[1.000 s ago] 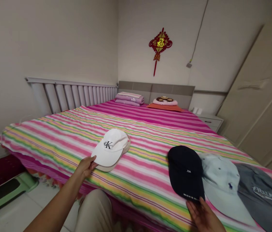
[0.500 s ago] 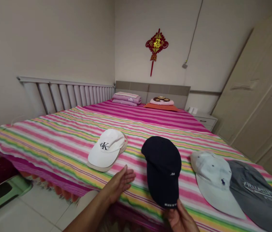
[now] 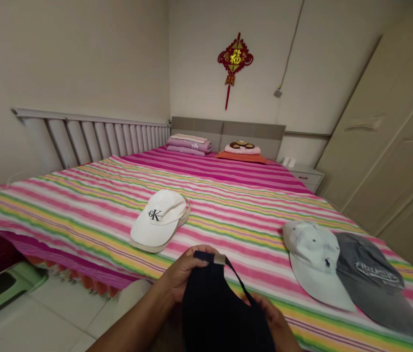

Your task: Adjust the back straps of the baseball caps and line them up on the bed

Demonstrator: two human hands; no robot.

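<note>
A dark navy baseball cap (image 3: 221, 308) is held close in front of me over the bed's near edge, its back strap and metal buckle facing up and away. My left hand (image 3: 182, 274) pinches the strap end beside the buckle. On the cap's other side, my right hand (image 3: 274, 318) grips the rim near the strap, its fingers partly behind the fabric. To the left on the bed lies a white cap (image 3: 162, 220) with black CK letters, on top of a beige one. A pale cap (image 3: 316, 259) with a small dark logo overlaps a grey lettered cap (image 3: 371, 278) at right.
The bed wears a striped cover (image 3: 81, 195). Folded purple bedding (image 3: 188, 145) and a pink bundle on an orange cloth (image 3: 242, 157) lie by the headboard. A green stool (image 3: 15, 288) stands at lower left, a nightstand (image 3: 307, 177) at back right, and wardrobe doors (image 3: 385, 146) beyond.
The navy cap has been turned from brim toward me to its strap side and brought nearer. My left hand, open and apart before, has taken hold of the strap.
</note>
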